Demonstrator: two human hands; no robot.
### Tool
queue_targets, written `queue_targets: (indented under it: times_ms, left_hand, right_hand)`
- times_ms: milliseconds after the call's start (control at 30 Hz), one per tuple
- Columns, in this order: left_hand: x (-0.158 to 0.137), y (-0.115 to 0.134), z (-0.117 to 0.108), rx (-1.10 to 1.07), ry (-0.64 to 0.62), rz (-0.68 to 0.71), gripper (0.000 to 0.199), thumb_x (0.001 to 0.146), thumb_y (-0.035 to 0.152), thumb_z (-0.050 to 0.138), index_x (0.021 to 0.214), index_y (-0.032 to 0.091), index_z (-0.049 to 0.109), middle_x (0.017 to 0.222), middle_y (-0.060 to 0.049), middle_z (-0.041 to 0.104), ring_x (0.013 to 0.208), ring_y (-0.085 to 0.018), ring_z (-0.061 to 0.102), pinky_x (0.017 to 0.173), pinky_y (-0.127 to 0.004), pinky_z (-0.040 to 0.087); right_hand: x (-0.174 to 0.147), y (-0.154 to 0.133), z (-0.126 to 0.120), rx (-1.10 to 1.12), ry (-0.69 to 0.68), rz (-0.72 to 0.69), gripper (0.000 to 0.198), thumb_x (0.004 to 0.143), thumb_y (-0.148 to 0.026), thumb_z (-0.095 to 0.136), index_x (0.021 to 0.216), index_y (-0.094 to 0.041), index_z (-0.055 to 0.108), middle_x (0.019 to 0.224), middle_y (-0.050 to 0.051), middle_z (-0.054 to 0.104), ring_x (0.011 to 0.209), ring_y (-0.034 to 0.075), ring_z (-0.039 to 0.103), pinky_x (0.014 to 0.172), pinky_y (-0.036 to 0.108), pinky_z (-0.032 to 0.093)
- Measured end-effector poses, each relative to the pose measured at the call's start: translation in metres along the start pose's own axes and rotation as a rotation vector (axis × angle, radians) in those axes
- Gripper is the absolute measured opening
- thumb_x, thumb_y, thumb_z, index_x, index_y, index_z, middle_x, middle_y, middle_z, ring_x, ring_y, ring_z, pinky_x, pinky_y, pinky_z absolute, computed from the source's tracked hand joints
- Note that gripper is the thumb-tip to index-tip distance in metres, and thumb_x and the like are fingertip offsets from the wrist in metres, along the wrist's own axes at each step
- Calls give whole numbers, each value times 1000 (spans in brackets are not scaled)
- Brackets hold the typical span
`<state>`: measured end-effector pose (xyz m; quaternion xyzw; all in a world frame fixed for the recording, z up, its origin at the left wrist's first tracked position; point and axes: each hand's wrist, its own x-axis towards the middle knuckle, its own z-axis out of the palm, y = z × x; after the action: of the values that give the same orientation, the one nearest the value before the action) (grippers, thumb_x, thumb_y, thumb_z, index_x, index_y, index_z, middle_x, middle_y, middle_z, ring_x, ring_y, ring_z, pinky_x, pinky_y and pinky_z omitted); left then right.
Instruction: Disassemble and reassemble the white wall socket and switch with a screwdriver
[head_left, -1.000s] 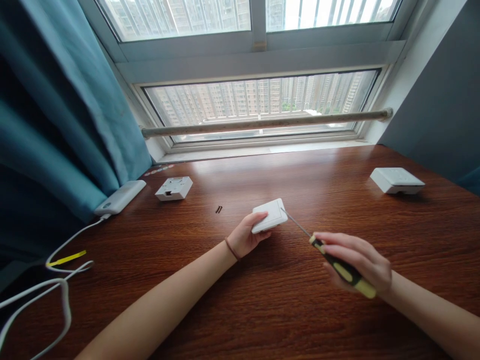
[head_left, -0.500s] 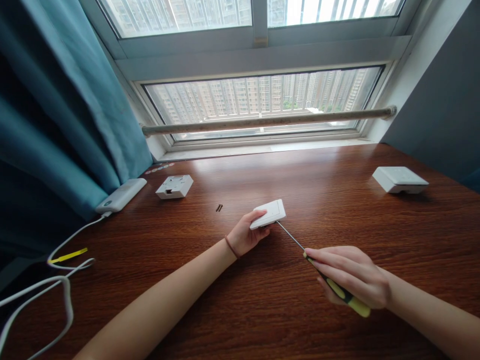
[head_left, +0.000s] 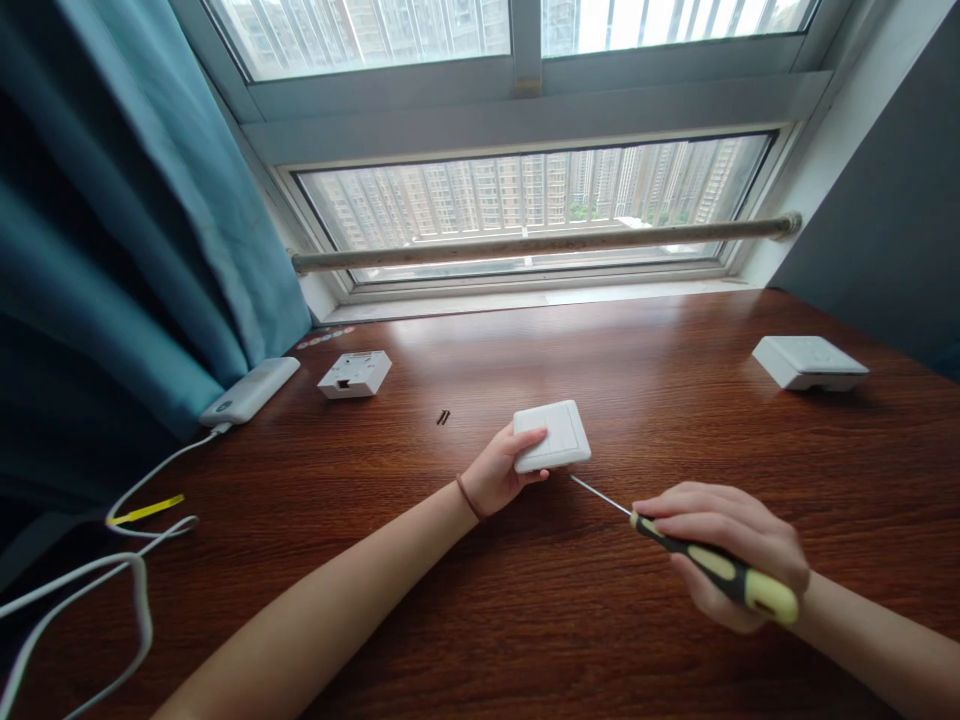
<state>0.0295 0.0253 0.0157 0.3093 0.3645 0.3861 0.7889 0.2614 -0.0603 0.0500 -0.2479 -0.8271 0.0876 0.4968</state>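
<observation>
My left hand [head_left: 496, 472] grips a white square switch plate [head_left: 553, 434] by its left edge, holding it tilted just above the wooden table [head_left: 570, 620]. A black and yellow screwdriver [head_left: 705, 562] lies in my right hand [head_left: 731, 550], which is closed around its handle. Its thin metal shaft points up and left, with the tip a short way below the plate's lower edge, not touching it. Two small dark screws [head_left: 443, 417] lie on the table to the left of the plate.
A white switch box [head_left: 354, 373] and a white power bank [head_left: 250, 390] with white cables [head_left: 112, 560] lie at the left by a teal curtain [head_left: 127, 230]. Another white switch unit [head_left: 809, 362] sits at the far right. A window with a rail runs behind the table.
The screwdriver tip was against the plate's lower right edge; now it has drawn back down and right, clear of it. My left hand has tilted the plate to show its face more.
</observation>
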Motion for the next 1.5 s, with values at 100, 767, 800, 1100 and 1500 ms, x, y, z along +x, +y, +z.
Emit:
queue_targets:
  times_ms: [100, 767, 800, 1100, 1500]
  left_hand:
    - [-6, -5, 8, 139, -77, 80, 35, 76, 33, 63, 105, 17, 51, 80, -4, 62, 58, -14, 61, 37, -19, 49]
    - [-25, -30, 41, 337, -113, 132, 31, 78, 40, 59, 99, 20, 48, 76, 1, 56, 57, -10, 53, 48, -18, 45]
    - [-25, -29, 41, 344, -124, 135, 32, 78, 39, 60, 101, 19, 49, 78, 0, 57, 60, -10, 54, 51, -18, 45]
    - [-30, -29, 43, 360, -71, 172, 58, 74, 30, 66, 126, 23, 41, 95, -4, 60, 77, -14, 56, 68, -21, 47]
    - [-31, -27, 43, 359, -81, 181, 58, 74, 32, 66, 125, 25, 40, 90, -2, 60, 74, -14, 57, 67, -22, 47]
  right_hand:
    - [2, 8, 5, 521, 249, 562, 21, 83, -19, 48, 61, -19, 50, 50, -1, 56, 48, 12, 56, 45, 23, 44]
    - [-2, 12, 30, 815, 140, 1162, 25, 78, -37, 61, 78, -18, 45, 39, -8, 50, 27, 6, 44, 27, 13, 32]
    - [-2, 12, 29, 813, 142, 1165, 25, 78, -37, 62, 77, -18, 45, 39, -8, 50, 27, 6, 44, 27, 13, 32]
    - [-3, 14, 31, 806, 147, 1186, 26, 76, -36, 62, 73, -19, 43, 38, -8, 49, 25, 7, 42, 25, 13, 31]
    - [-5, 18, 33, 839, 152, 1243, 24, 76, -37, 61, 75, -18, 46, 38, -8, 48, 25, 7, 42, 26, 14, 29]
